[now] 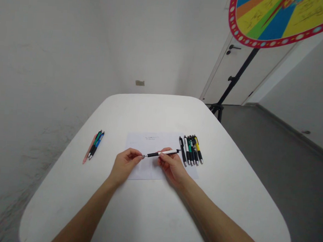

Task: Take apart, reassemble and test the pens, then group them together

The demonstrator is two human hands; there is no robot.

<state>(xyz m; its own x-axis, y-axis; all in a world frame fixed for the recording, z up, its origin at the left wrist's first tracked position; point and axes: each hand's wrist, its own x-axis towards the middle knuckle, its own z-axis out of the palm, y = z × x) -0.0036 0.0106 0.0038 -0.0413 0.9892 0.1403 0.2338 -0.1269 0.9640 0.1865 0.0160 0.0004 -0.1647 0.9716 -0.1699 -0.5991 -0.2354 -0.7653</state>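
Observation:
A white ballpoint pen with a black grip lies across my right hand, whose thumb and fingers close round its barrel. Its clicker end points right and its front end points left. My left hand pinches a small silver pen tip at that front end. A thin pale piece shows between tip and grip; whether the tip is fully off, I cannot tell. Under both hands lies a white sheet of paper with a few printed lines near its top.
Right of the paper is a row of several pens, partly over its edge. On the left lie a green pen, a blue pen and a pink pen. A colourful wheel on a black stand rises beyond the white table.

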